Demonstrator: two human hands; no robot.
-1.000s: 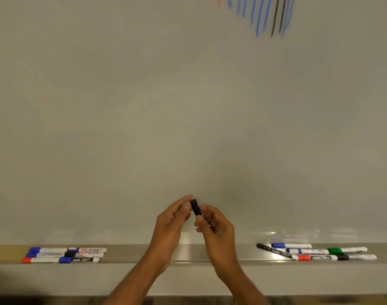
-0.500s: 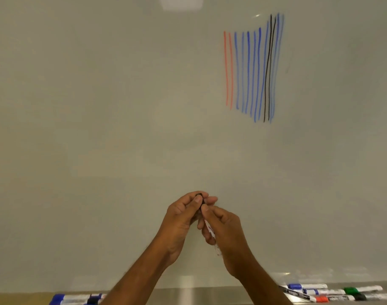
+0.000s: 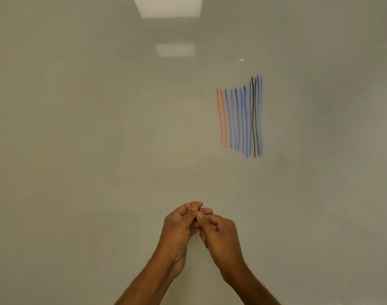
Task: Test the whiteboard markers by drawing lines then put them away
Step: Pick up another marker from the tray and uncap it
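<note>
- While the two hands meet low against the whiteboard (image 3: 100,128), about midway between its left and right sides, the left hand (image 3: 179,225) and right hand (image 3: 219,232) sit fingertip to fingertip
- The fingers (image 3: 192,211) of both hands are curled in narrow. A dark sliver of the marker (image 3: 193,203) shows pinched at the left hand's tips, and the rest is hidden inside the two grips
- The right hand's fingers close round what I judge to be the barrel, though none of it can be seen
- The step looks like working the cap, but I cannot tell whether it is coming off or going on
- To do it well, hold the barrel firm in the right hand and move the cap straight along the marker's length, not bending it sideways, with the tip kept off the skin
- The test lines (image 3: 238,119), red, then blue with black among them, stand toward the whiteboard's upper right
- If a stroke is due, the bare board just beside them suits it: one long, even, light pull, so a weak marker shows itself
</note>
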